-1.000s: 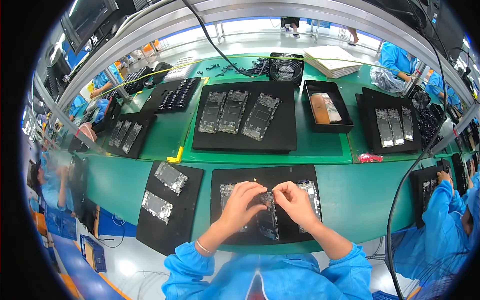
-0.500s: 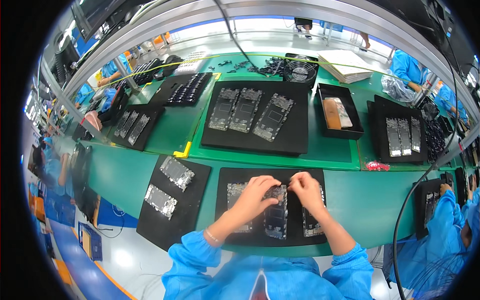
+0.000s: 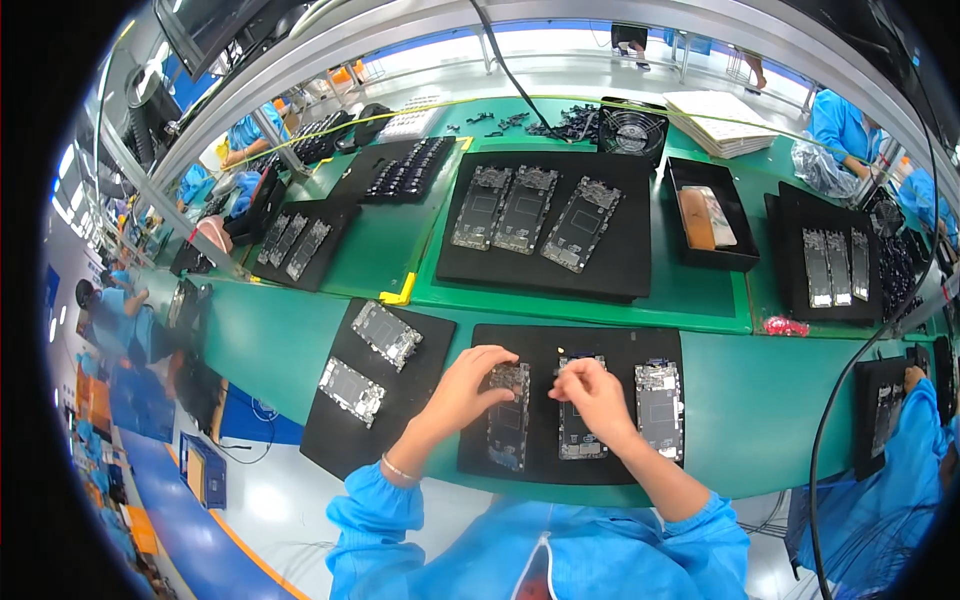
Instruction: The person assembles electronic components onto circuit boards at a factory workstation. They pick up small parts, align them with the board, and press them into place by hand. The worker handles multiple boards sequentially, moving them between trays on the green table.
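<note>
Head view: both hands (image 3: 478, 383) (image 3: 592, 388) pinch phone frames (image 3: 508, 428).

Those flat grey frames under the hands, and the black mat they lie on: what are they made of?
The phone frames look like bare metal: dull silver-grey with pale glints and dark cut-outs. The black mat looks like matte rubber or foam, flat and without shine, though the view leaves that open. The left hand touches one frame.
</note>
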Available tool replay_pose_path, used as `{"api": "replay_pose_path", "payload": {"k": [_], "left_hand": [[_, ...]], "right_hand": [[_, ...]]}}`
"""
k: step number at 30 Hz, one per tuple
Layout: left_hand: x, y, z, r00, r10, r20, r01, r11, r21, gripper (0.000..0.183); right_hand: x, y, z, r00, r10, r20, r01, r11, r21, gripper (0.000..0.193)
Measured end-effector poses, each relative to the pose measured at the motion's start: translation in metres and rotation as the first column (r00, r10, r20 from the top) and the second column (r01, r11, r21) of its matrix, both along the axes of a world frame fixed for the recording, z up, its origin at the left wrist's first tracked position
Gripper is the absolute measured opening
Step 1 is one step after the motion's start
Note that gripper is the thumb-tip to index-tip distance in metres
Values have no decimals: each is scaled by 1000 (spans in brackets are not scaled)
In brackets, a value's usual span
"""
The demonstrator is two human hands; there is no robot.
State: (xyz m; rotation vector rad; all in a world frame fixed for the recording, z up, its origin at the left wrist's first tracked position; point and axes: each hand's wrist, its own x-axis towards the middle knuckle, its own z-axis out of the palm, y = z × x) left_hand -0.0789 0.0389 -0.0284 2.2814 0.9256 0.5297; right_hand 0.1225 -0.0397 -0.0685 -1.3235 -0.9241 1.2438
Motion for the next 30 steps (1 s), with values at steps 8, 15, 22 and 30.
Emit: {"api": "replay_pose_path", "payload": {"k": [8,15,22,30], "left_hand": [[-12,-12,6,992,2,127,-5,1000,23,48],[-14,-15,5,990,17,140,-26,998,63,49],[-11,-16,10,989,-45,140,29,993,112,49],[24,13,-15,974,10,-225,17,993,117,48]], "right_hand": [[-38,13,3,998,26,-50,-21,996,91,15],[-37,6,14,999,50,-9,-49,995,82,17],[-32,13,0,969,102,-224,-94,995,45,17],[95,-9,-6,939,-301,165,274,947,166,10]]}}
